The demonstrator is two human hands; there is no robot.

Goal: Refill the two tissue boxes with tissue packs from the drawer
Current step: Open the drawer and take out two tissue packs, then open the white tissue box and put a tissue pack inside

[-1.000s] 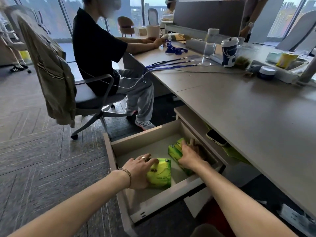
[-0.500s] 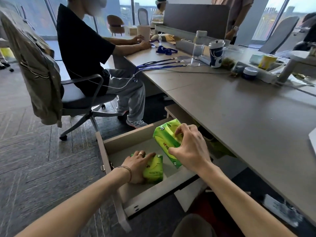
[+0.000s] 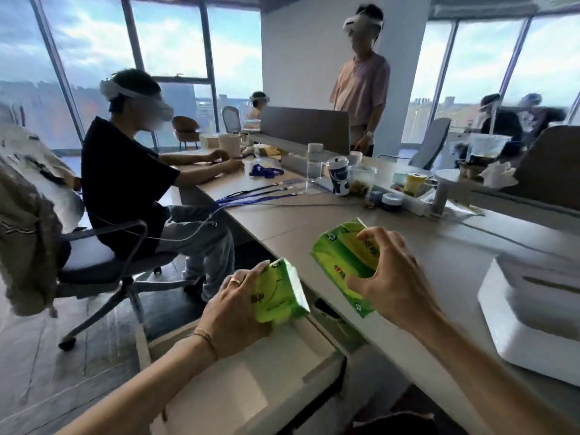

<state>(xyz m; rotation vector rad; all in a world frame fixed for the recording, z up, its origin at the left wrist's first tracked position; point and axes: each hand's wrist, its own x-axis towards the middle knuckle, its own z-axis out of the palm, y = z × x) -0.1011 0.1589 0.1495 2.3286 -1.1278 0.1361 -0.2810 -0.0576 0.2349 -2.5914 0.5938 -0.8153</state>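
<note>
- Above the open drawer (image 3: 238, 381), the left hand (image 3: 233, 312) is gripping one green tissue pack (image 3: 279, 293).
- Over the surface's (image 3: 314, 215) near edge, the right hand's (image 3: 392, 277) grip is clasping a second tissue pack (image 3: 342, 255).
- One white tissue box (image 3: 533, 312) is sitting at the surface's right edge.

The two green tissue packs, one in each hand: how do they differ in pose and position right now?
The green plastic tissue pack in the left hand is above the open drawer, edge-on; the green plastic tissue pack in the right hand is higher, over the desk edge, broad face showing. The left hand grips from the side, the right hand from above. Both are sealed, same brand.
</note>
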